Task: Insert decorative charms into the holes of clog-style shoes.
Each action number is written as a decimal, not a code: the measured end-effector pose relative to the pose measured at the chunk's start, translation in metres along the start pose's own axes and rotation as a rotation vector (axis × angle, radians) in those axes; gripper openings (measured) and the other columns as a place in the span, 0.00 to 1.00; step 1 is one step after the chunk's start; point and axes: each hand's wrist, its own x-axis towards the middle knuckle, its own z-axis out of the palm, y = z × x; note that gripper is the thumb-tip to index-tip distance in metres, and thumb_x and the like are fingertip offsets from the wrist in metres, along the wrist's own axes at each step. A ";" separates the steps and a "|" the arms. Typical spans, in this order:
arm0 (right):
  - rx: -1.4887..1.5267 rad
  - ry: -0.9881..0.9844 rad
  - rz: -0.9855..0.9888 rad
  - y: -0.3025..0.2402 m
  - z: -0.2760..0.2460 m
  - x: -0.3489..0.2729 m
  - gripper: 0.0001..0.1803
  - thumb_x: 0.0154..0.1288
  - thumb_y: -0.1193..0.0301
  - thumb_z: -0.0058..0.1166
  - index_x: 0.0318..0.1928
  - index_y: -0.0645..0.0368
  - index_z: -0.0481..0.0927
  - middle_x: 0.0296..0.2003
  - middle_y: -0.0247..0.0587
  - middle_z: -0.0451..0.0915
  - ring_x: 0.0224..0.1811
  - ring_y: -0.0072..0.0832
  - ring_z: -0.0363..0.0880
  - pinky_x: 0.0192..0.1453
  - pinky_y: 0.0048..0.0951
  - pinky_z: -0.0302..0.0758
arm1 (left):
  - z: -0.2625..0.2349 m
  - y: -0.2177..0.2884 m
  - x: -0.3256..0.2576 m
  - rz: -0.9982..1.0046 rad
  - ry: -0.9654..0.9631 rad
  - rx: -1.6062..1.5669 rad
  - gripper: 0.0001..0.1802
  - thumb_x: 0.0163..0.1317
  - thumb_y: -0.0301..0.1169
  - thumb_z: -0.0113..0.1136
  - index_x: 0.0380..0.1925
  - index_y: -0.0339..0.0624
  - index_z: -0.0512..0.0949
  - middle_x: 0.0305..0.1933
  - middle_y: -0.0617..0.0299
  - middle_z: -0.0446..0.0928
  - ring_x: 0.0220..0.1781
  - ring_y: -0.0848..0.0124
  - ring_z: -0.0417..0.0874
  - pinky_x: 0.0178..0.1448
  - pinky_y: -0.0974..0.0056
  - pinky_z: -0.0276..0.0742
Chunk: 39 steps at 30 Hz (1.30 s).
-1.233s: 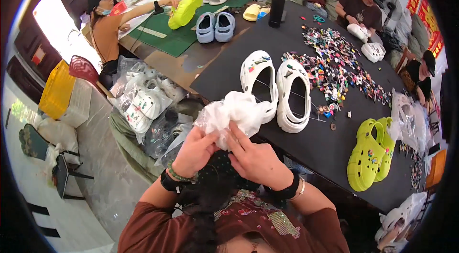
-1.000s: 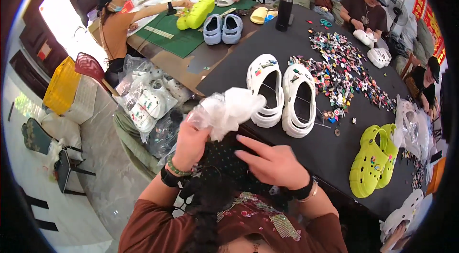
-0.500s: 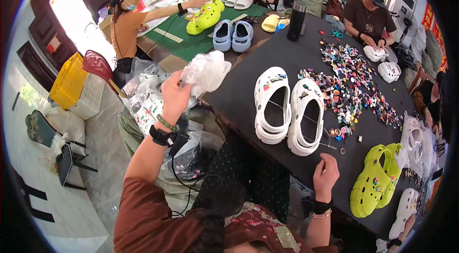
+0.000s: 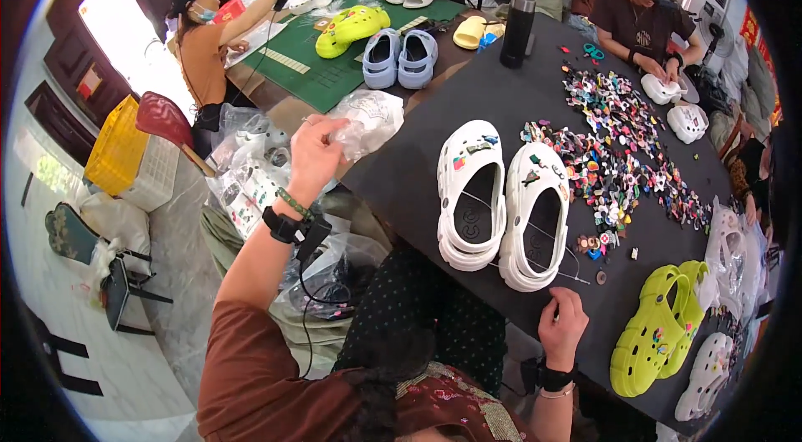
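Observation:
My left hand (image 4: 316, 156) is raised beside the table's left edge, its fingers closed on a crumpled clear plastic bag (image 4: 373, 118). My right hand (image 4: 563, 327) is at the near table edge with curled fingers. What it pinches, if anything, is too small to make out. Just beyond it stands a pair of white clogs with small charms on their toes, the left clog (image 4: 452, 165) and the right clog (image 4: 532, 182) side by side, toes away from me. A thin clear tie (image 4: 576, 278) trails from the right clog toward my right hand.
Colourful shoe charms (image 4: 603, 137) are heaped right of the clogs. Lime-green clogs (image 4: 643, 333) and a white clog (image 4: 703, 375) lie at the right edge. A black tumbler (image 4: 518, 31) stands farther back. Bagged shoes (image 4: 251, 183) sit left of me. Several people work around the tables.
My left hand has shifted slightly right and up with the bag, which looks more spread. The right hand is slightly lower, its fingers more curled. A co-worker's arm has moved from the green clog toward white bags.

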 end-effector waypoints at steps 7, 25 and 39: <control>-0.044 -0.045 -0.018 -0.001 0.000 0.003 0.10 0.52 0.82 0.54 0.37 0.61 0.79 0.36 0.46 0.81 0.33 0.44 0.82 0.36 0.38 0.80 | -0.001 -0.018 0.123 0.320 0.175 0.532 0.22 0.47 0.26 0.64 0.47 0.46 0.82 0.39 0.51 0.76 0.43 0.55 0.77 0.51 0.56 0.74; -0.041 -0.026 -0.043 -0.002 -0.003 0.007 0.10 0.52 0.80 0.56 0.37 0.60 0.79 0.36 0.44 0.81 0.32 0.42 0.82 0.35 0.36 0.79 | 0.053 0.047 0.042 0.300 -0.178 0.253 0.27 0.58 0.29 0.64 0.59 0.45 0.73 0.66 0.45 0.66 0.64 0.57 0.73 0.59 0.59 0.73; -0.042 0.008 -0.062 0.001 -0.003 0.002 0.08 0.54 0.78 0.57 0.36 0.59 0.78 0.36 0.39 0.80 0.28 0.39 0.82 0.31 0.35 0.78 | 0.096 0.178 -0.125 0.623 -0.502 0.262 0.48 0.44 0.52 0.73 0.63 0.41 0.66 0.58 0.47 0.71 0.57 0.51 0.72 0.62 0.51 0.64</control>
